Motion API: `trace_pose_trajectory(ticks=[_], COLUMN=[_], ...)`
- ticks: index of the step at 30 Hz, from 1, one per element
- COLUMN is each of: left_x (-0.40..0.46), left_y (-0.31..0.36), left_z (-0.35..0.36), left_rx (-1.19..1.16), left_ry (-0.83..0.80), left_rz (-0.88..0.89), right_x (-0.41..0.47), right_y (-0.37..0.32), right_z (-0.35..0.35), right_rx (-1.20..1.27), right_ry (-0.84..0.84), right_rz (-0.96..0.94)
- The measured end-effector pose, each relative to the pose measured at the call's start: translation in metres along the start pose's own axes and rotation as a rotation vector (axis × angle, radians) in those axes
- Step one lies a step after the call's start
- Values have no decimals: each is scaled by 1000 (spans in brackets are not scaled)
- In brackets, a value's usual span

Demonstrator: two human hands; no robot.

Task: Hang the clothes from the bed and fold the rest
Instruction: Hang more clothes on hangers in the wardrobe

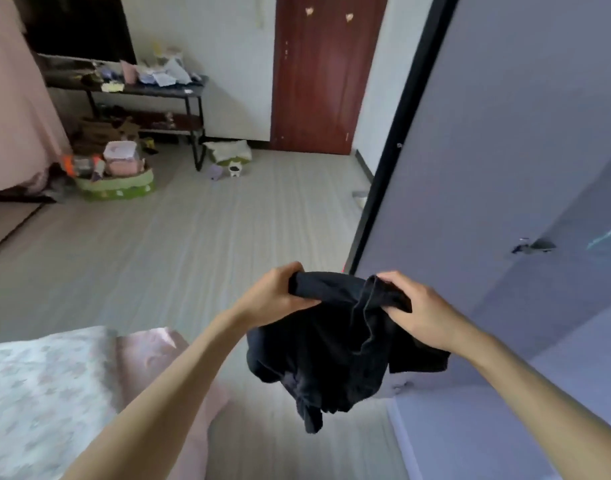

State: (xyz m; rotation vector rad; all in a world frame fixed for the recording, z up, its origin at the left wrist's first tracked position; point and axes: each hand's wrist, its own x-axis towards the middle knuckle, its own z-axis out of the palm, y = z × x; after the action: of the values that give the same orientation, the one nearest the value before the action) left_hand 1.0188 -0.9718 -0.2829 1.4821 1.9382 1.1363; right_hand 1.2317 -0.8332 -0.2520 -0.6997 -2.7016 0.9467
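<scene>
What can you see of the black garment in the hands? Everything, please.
The black garment looks like soft, matte fabric with a visible seam, crumpled rather than spread out. It hangs in the air above the floor, beside the bed corner. The left hand and right hand each grip its bunched top edge; the rest droops freely below, touching nothing else.

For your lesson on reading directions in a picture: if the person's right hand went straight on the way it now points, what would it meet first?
The right hand points left, gripping one end of the black garment. Going straight on, it would likely meet the left hand first, which grips the other end. Depth is unclear, but the two look level.
</scene>
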Motion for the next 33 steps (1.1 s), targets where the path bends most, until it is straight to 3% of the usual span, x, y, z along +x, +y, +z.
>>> trace_pose_trajectory(ticks=[3,5,8,11,15,18,22,25,28,33], left_x=[19,31,49,70,91,103,111,114,119,122], left_y=[36,52,75,98,117,129,135,133,127,115], left_z=[27,44,66,81,97,105,106,109,112,113], left_rx=[-256,-422,-534,-489,-458,-451,-448,-274,171,951], left_ry=[-258,-341,-356,-315,-390,-421,-413,-460,-497,-531], left_rz=[-72,-102,-99,-1,131,148,134,176,303,547], right_x=[-34,-53,-76,-95,-109,-112,-113,-111,-108,-106], right_y=[25,36,47,54,67,75,83,96,107,121], right_z=[-28,-45,-71,-89,-101,-107,-103,-99,-94,-99], right_rx=[108,214,336,374,469,354,23,-185,-514,-857], right_ry=[66,82,34,-51,-42,-104,-199,-257,-256,94], right_rz=[88,141,215,313,470,572,607,632,566,465])
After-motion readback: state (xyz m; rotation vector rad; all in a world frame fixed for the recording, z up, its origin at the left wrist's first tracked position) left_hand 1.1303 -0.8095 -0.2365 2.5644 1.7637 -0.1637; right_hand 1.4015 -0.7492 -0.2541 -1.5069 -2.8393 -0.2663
